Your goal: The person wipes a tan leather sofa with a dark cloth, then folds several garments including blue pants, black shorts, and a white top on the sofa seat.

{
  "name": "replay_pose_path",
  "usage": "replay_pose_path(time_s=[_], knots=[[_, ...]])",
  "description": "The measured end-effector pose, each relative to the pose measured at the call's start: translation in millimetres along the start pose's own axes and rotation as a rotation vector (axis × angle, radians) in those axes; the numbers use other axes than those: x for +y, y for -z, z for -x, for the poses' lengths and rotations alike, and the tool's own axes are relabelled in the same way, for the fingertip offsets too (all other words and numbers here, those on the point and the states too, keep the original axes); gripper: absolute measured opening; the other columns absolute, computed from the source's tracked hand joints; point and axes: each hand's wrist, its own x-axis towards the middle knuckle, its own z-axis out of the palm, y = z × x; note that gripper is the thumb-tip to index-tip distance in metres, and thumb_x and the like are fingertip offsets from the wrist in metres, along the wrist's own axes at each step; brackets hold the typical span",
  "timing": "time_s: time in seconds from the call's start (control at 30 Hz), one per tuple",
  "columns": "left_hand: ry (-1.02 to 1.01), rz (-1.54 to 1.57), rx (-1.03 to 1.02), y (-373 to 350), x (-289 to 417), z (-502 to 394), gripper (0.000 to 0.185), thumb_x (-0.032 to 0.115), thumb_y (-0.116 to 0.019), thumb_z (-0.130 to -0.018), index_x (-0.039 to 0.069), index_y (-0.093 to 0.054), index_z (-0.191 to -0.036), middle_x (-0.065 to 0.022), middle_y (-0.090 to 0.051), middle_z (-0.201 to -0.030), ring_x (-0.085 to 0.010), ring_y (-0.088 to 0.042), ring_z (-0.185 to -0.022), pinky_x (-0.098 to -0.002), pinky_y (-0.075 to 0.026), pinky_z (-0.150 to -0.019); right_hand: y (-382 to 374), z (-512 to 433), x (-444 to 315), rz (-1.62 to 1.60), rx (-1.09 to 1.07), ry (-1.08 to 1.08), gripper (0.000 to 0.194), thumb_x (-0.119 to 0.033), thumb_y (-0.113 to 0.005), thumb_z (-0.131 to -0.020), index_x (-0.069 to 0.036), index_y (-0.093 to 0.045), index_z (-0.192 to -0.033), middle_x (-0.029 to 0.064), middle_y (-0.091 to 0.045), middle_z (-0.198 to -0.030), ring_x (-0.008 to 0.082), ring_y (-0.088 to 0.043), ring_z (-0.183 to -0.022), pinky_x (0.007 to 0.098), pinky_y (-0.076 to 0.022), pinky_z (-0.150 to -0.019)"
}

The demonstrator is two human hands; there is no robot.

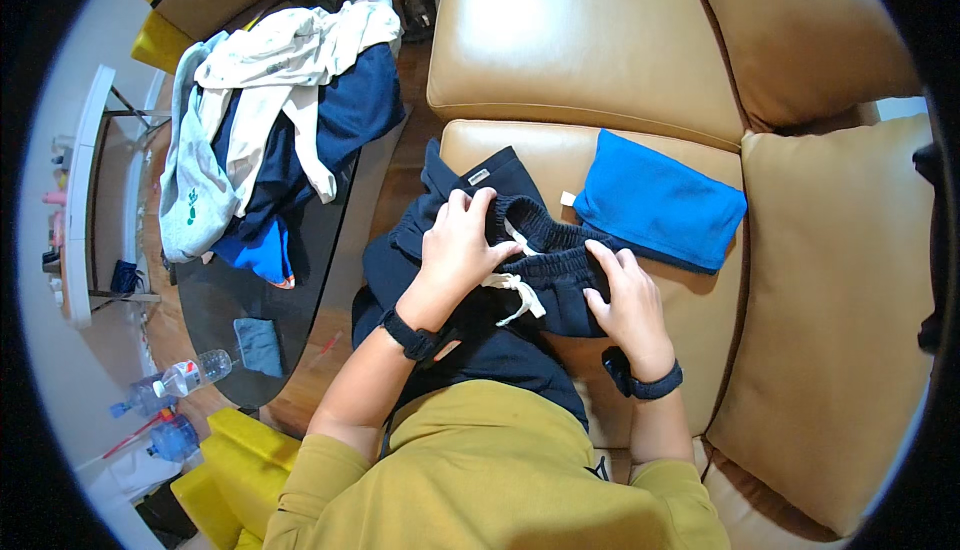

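Dark drawstring trousers (559, 298) lie across my lap and the sofa edge, their gathered waistband towards me and a white drawstring (517, 298) hanging from it. My left hand (469, 238) rests on the left part of the waistband, thumb and fingers spread; whether it pinches the cloth cannot be told. At the waistband's right end is my right hand (622, 295), its fingertips on the fabric with a gap between thumb and fingers. A folded blue cloth item (660, 201) with a white tag lies on the sofa seat, just beyond my right hand.
The tan leather sofa (585, 32) extends ahead and right. On the left, a dark oval table (307, 317) bears piled clothes (277, 122), a small folded grey-blue cloth (259, 346) and a plastic bottle (195, 373) at its edge. Yellow chairs (236, 460) stand nearby. Part of another person shows at the top.
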Motion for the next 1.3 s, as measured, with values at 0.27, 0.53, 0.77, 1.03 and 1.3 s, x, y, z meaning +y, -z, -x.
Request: replay_pose_path(time_s=[0.27, 0.53, 0.77, 1.03, 1.3], knots=[[-0.007, 0.007, 0.049, -6, -11, -7, 0.045, 0.008, -0.064, -0.076, 0.008, -0.052, -0.120, -0.0200, -0.055, -0.105, -0.0410, -0.064, -0.087, -0.0472, -0.056, -0.076, -10, 1, 9, -0.011, 0.100, 0.070, 0.048, -0.014, -0.074, -0.075, -0.012, -0.056, -0.120, 0.0145, -0.057, -0.094, 0.0354, -0.061, -0.088, 0.0448, -0.0507, -0.076], [-0.131, 0.348, 0.452, 48, -11, 15, 0.032, -0.012, -0.045, -0.073, 0.000, -0.065, -0.095, -0.0125, -0.054, -0.098, -0.0232, -0.058, -0.087, -0.0300, -0.047, -0.075, 16, 1, 2, -0.362, -0.026, 0.037, 0.031, -0.006, -0.064, -0.073, -0.010, -0.060, -0.104, 0.0136, -0.059, -0.078, 0.0305, -0.060, -0.067, 0.0394, -0.0479, -0.062], [-0.242, 0.397, 0.006, 37, -40, 18, 0.027, 0.001, -0.054, -0.082, 0.002, -0.057, -0.108, -0.0170, -0.050, -0.126, -0.0321, -0.056, -0.112, -0.0352, -0.047, -0.094, 19, -6, 11, -0.324, -0.049, 0.054, 0.027, -0.010, -0.072, -0.073, -0.004, -0.055, -0.093, 0.0138, -0.057, -0.080, 0.0317, -0.060, -0.079, 0.0390, -0.0471, -0.068], [-0.255, 0.224, -0.008, 33, -52, 13, 0.042, -0.008, -0.065, -0.073, 0.007, -0.060, -0.112, -0.0130, -0.053, -0.125, -0.0322, -0.059, -0.114, -0.0393, -0.051, -0.093, -3, -8, 12, -0.394, 0.049, -0.028, 0.055, -0.003, -0.072, -0.072, -0.005, -0.054, -0.124, 0.0171, -0.064, -0.104, 0.0335, -0.063, -0.094, 0.0398, -0.0509, -0.084], [-0.473, 0.545, 0.493, 42, -56, 16, 0.042, -0.015, -0.051, -0.073, 0.007, -0.057, -0.109, -0.0171, -0.053, -0.126, -0.0316, -0.054, -0.117, -0.0379, -0.043, -0.101, 42, 4, -26, -0.799, 0.141, 0.402, 0.038, 0.014, -0.054, -0.064, -0.002, -0.062, -0.097, 0.0150, -0.065, -0.098, 0.0293, -0.064, -0.095, 0.0360, -0.0506, -0.086]])
